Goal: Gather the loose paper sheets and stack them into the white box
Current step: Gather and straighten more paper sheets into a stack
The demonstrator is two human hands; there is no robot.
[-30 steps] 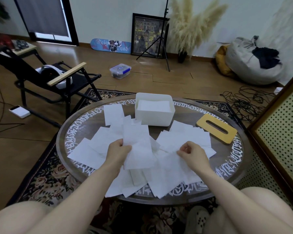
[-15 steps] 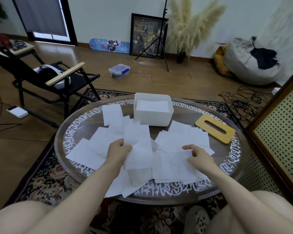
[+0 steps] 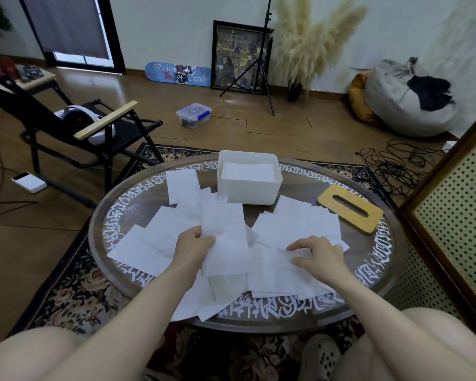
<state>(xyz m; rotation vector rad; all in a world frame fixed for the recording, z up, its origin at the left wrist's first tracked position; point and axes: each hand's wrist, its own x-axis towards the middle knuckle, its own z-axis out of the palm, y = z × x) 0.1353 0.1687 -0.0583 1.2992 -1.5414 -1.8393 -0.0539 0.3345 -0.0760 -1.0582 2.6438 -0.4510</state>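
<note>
Now the sheets (image 3: 294, 229) are lying scattered and overlapping across the near half of the table (image 3: 379, 259), a few hanging over its front edge. The left hand (image 3: 193, 250) is pinching a small stack (image 3: 226, 240) of them, holding it raised above the spread. The right hand (image 3: 318, 255) is resting on sheets at the near right, its fingers curled at one sheet's edge; whether it is actually gripping that sheet I cannot tell. The box (image 3: 249, 178) is sitting at the far middle of the table, just beyond the spread, with sheets already lying inside it. A yellow lid (image 3: 349, 207) with a slot is lying flat to the right of the box, clear of the paper.

Outward, the round dark table is showing white script around its rim and is standing on a floral rug (image 3: 72, 287). A black chair (image 3: 74, 130) is standing on the wooden floor to the left, a clear tub (image 3: 194, 115) beyond it. A tripod (image 3: 261, 61), a framed picture (image 3: 238, 53) and pampas grass (image 3: 311, 42) are lining the far wall, and a beanbag (image 3: 404, 97) is slumping at the right.
</note>
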